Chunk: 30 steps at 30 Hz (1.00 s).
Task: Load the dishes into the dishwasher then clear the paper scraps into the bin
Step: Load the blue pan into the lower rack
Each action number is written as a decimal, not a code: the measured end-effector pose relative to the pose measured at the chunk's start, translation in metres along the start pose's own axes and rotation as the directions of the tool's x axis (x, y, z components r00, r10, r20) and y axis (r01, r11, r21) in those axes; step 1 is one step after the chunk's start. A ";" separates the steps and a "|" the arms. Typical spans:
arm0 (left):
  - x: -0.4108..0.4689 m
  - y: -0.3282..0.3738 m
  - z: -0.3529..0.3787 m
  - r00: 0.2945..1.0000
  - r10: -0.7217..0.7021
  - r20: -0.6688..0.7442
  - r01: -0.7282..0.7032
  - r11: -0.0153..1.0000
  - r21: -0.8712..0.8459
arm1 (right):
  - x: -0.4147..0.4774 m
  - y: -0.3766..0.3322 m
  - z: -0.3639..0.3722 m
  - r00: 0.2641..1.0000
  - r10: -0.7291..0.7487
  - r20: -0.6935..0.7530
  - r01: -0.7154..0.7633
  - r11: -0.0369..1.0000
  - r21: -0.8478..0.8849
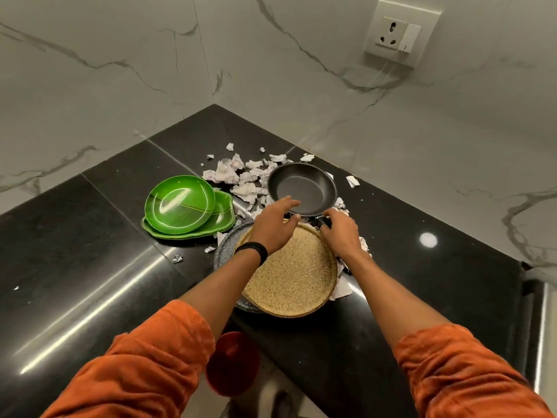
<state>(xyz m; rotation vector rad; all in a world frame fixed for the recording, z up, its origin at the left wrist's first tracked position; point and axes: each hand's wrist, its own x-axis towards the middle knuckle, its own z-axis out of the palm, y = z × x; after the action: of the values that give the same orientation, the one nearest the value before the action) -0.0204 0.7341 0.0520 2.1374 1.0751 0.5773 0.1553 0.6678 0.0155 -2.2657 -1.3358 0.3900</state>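
Note:
A small black frying pan [304,188] sits among white paper scraps [229,173] near the corner of the black counter [90,251]. My right hand [342,235] grips its short dark handle at the near side. My left hand [272,220] holds the pan's near rim, with the fingers over the edge and the thumb below. Under my wrists a tan speckled round plate [292,282] lies on a grey speckled plate [224,251]. A round green plate [177,203] is stacked on a larger green leaf-shaped plate [224,220] to the left.
Marble walls meet in a corner behind the scraps, and a wall socket [398,34] is high on the right wall. A red round bin [232,362] stands on the floor below the counter's front edge. More scraps lie under the tan plate's right side [342,289].

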 end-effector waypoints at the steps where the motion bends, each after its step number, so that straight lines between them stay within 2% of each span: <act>1: 0.000 0.000 0.000 1.000 0.001 -0.001 -0.001 1.000 0.001 | 0.000 0.000 0.000 0.999 -0.008 -0.031 0.008 1.000 0.020; 7: 0.001 0.001 -0.008 0.993 0.071 -0.092 -0.066 0.996 0.055 | -0.019 0.003 -0.010 0.989 -0.054 -0.140 0.061 0.997 0.047; 9: 0.003 0.004 -0.014 0.987 0.112 -0.113 -0.097 0.987 0.132 | -0.033 0.002 -0.019 0.982 -0.064 -0.177 0.076 0.995 0.063; 15: -0.004 0.024 -0.027 0.963 0.257 0.076 -0.265 0.869 0.417 | -0.094 0.003 -0.041 0.962 -0.009 -0.273 0.036 0.995 0.094; 18: -0.015 0.031 -0.029 0.930 0.359 0.082 -0.354 0.808 0.471 | -0.132 -0.002 -0.055 0.934 0.053 -0.353 -0.006 0.991 0.132; 22: -0.039 0.040 -0.035 0.845 0.532 0.057 -0.500 0.748 0.436 | -0.196 -0.012 -0.065 0.880 0.128 -0.457 -0.061 0.985 0.159; 26: -0.077 0.057 -0.033 0.690 0.713 0.122 -0.703 0.621 0.348 | -0.264 -0.019 -0.068 0.830 0.224 -0.510 -0.161 0.973 0.165; 28: -0.099 0.066 -0.028 0.632 0.763 0.135 -0.758 0.573 0.313 | -0.297 -0.022 -0.067 0.818 0.239 -0.524 -0.234 0.969 0.077; 30: -0.127 0.077 -0.021 0.586 0.795 0.158 -0.801 0.538 0.264 | -0.331 -0.024 -0.066 0.821 0.210 -0.530 -0.317 0.941 -0.117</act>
<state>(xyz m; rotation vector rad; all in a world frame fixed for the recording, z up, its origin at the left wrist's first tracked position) -0.0645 0.6039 0.1107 2.8879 0.0598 0.8248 0.0082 0.3713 0.0851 -2.4861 -0.8130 -0.2710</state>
